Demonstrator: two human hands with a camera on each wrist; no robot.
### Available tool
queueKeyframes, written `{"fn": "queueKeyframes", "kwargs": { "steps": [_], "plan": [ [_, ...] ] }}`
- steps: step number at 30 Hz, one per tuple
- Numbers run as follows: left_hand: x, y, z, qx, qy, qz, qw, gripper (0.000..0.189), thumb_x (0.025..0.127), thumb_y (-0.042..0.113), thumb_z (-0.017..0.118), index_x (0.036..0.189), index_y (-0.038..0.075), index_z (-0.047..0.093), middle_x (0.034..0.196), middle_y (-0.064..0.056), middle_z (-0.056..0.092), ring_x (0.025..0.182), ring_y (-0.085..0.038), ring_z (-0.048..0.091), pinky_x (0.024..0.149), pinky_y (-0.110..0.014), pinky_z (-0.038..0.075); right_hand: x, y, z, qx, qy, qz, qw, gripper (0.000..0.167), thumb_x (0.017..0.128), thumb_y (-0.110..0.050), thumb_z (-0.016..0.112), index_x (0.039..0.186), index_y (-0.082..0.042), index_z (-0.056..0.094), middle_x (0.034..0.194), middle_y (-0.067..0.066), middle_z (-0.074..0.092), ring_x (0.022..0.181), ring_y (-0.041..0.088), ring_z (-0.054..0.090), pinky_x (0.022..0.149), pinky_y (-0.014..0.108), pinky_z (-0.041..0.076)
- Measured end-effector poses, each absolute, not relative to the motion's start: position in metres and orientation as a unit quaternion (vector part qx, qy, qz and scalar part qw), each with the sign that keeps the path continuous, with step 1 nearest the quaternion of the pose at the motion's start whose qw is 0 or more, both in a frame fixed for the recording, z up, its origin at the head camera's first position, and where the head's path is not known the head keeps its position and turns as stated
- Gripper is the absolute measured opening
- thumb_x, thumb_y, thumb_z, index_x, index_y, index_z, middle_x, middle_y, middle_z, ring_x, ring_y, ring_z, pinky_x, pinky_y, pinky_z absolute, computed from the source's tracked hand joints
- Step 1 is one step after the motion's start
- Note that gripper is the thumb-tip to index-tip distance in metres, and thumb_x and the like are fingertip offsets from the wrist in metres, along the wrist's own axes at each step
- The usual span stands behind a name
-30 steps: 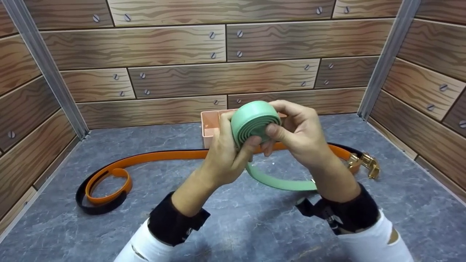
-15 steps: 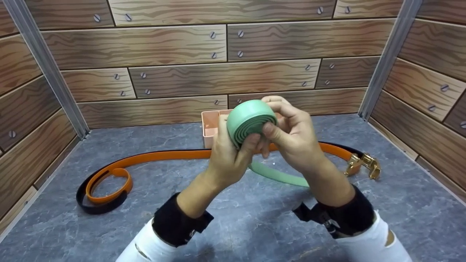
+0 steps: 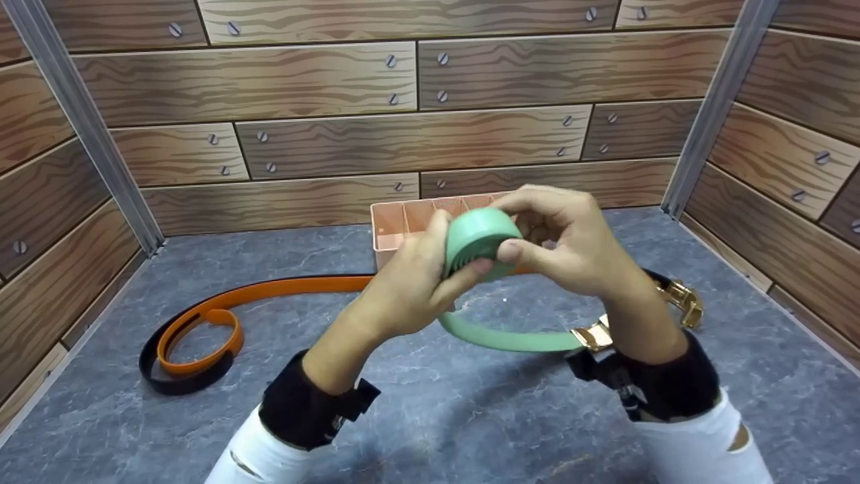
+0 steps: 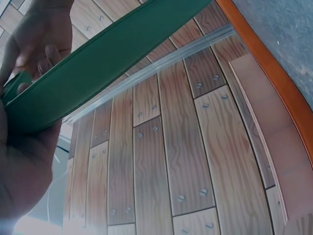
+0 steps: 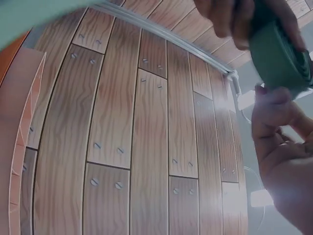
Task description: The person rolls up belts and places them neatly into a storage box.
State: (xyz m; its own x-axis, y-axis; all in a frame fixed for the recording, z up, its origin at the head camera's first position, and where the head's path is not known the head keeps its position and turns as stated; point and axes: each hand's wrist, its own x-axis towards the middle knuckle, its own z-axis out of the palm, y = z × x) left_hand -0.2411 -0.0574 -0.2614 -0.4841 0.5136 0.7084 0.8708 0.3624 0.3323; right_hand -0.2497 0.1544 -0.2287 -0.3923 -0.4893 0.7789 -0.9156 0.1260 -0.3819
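A green belt (image 3: 480, 225), partly wound into a coil, is held up above the table in the head view. My left hand (image 3: 420, 282) grips the coil from the left, its thumb across the spiral face. From the right, my right hand (image 3: 571, 242) pinches the coil's edge between thumb and fingers. The unrolled tail (image 3: 510, 339) curves down below the hands to a gold buckle (image 3: 593, 335) beside the right wrist. In the left wrist view the flat green strap (image 4: 107, 63) runs out from the hands. The right wrist view shows the coil's layered side (image 5: 281, 58).
Behind the hands stands a pink divided box (image 3: 388, 225), partly hidden. An orange and black belt (image 3: 289, 286) stretches across the table (image 3: 430, 417), with its left end curled and a gold buckle (image 3: 685, 302) at right. Wood-patterned walls (image 3: 416, 144) enclose the back and sides.
Both hands and the coil have shifted slightly right and lower, and the coil has tilted so less of its spiral shows. The green belt's buckle has come into view beside the right wrist.
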Motion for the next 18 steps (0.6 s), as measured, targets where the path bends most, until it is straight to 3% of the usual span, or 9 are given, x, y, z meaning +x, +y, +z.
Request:
{"fn": "queueKeyframes", "kwargs": {
  "steps": [4, 7, 14, 18],
  "plan": [
    [-0.239, -0.059, -0.261, -0.439, -0.820, -0.315, 0.191, 0.033, 0.100, 0.030, 0.060, 0.103, 0.001, 0.043, 0.075, -0.001, 0.049, 0.061, -0.012, 0.048, 0.056, -0.024, 0.043, -0.251, 0.145, -0.234, 0.494, -0.728, 0.284, 0.381, 0.060, 0.090, -0.063, 0.058, 0.092, -0.004, 0.070, 0.072, 0.001, 0.065, 0.054, 0.009, 0.051, 0.047, 0.022, 0.041],
    [-0.237, -0.060, -0.261, -0.444, -0.823, -0.307, 0.176, 0.035, 0.100, 0.030, 0.061, 0.104, 0.001, 0.043, 0.075, 0.000, 0.047, 0.060, -0.011, 0.047, 0.054, -0.023, 0.043, -0.253, 0.140, -0.237, 0.494, -0.714, 0.217, 0.446, 0.067, 0.090, -0.069, 0.050, 0.084, -0.003, 0.064, 0.068, 0.004, 0.062, 0.053, 0.012, 0.051, 0.046, 0.026, 0.041],
    [-0.238, -0.058, -0.262, -0.451, -0.808, -0.313, 0.212, 0.045, 0.094, 0.035, 0.067, 0.119, 0.002, 0.049, 0.082, -0.002, 0.059, 0.068, -0.012, 0.054, 0.062, -0.024, 0.046, -0.258, 0.143, -0.238, 0.493, -0.679, 0.247, 0.485, 0.070, 0.088, -0.071, 0.049, 0.075, -0.003, 0.058, 0.060, 0.002, 0.051, 0.048, 0.009, 0.040, 0.041, 0.025, 0.033],
    [-0.240, -0.059, -0.262, -0.461, -0.796, -0.310, 0.240, 0.047, 0.095, 0.033, 0.065, 0.126, -0.001, 0.051, 0.084, -0.005, 0.062, 0.071, -0.014, 0.054, 0.064, -0.027, 0.047, -0.260, 0.142, -0.241, 0.472, -0.673, 0.272, 0.500, 0.071, 0.087, -0.072, 0.051, 0.072, -0.004, 0.058, 0.058, 0.001, 0.050, 0.048, 0.008, 0.038, 0.042, 0.025, 0.031]
  ]
}}
